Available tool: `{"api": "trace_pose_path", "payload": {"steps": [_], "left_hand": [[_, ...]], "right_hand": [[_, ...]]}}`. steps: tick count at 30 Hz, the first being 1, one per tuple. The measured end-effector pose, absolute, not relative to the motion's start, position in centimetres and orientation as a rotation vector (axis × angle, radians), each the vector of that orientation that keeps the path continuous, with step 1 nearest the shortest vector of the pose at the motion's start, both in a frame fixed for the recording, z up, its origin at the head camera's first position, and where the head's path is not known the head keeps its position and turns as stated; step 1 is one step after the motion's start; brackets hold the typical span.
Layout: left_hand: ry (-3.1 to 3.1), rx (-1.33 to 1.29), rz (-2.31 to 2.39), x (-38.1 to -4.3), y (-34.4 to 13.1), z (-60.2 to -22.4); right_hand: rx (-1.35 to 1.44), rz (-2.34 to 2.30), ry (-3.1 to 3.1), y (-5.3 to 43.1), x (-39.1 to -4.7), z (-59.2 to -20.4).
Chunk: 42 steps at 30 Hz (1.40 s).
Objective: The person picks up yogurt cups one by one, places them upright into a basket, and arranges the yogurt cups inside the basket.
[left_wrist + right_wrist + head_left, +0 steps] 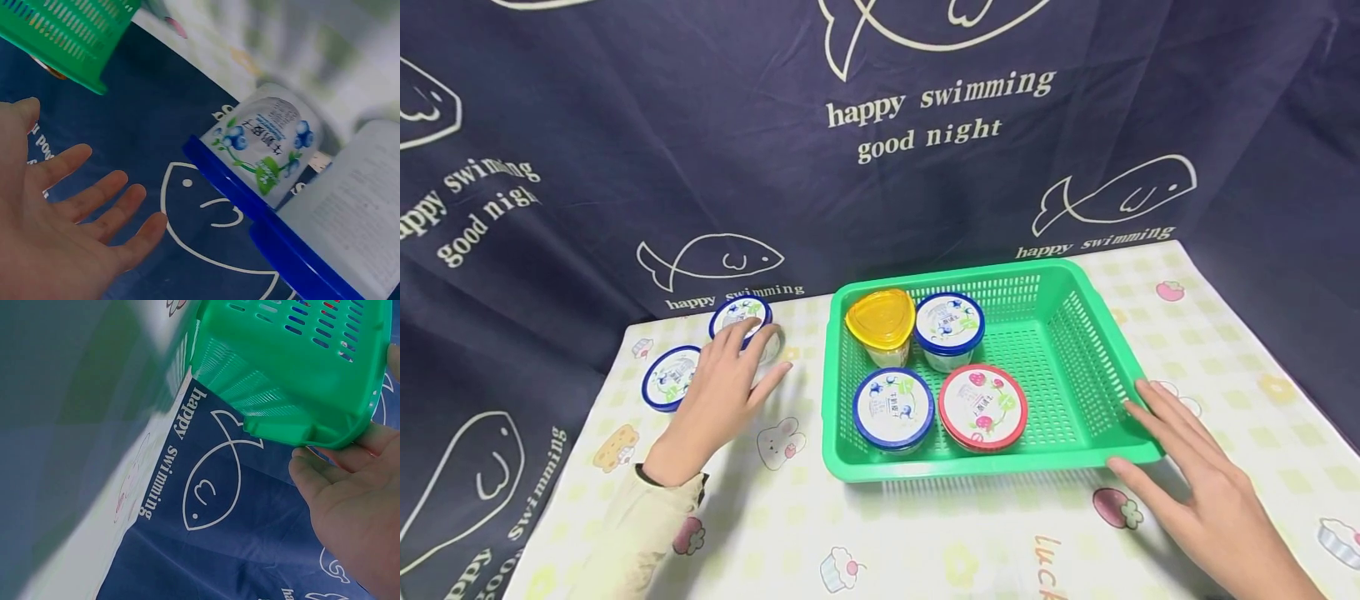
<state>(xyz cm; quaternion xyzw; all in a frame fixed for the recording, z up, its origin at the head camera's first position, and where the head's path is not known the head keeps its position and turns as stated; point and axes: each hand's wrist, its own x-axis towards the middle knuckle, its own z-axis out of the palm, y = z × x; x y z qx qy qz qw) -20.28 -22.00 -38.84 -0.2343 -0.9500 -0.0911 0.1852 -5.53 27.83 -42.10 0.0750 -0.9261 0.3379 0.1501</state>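
Note:
In the head view my left hand (722, 392) hovers over two blue-lidded cups at the table's left, fingers spread and holding nothing. The farther blueberry-print cup (767, 346) is partly behind its fingers; the nearer blue-lidded cup (668, 379) sits beside the hand. The left wrist view shows the same bare palm (69, 231) apart from a blueberry-print cup (269, 137). My right hand (1206, 492) touches the near right corner of a green basket (985, 468), its fairly straight fingers at the right rim and thumb by the front rim.
Inside the basket's left part stand a yellow-lidded cup (882, 321), two blue-lidded cups, one at the back (949, 323) and one in front (893, 408), and a red-lidded strawberry cup (983, 408). A patterned cloth (910, 542) covers the table; a dark blue curtain (925, 208) hangs behind.

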Motion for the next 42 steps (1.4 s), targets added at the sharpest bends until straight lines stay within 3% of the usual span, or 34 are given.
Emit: {"api": "trace_pose_path", "payload": {"steps": [27,42], "left_hand": [[-2.784,-0.547,-0.142,-26.4,-23.7,-39.2],[-2.995,-0.458,-0.147,-27.8,-23.9,-38.1]], "right_hand": [[0.194,0.972,-2.673,27.8,-5.4,-42.1],[0.189,0.966,-2.671,27.8,-5.5,-42.2]]}}
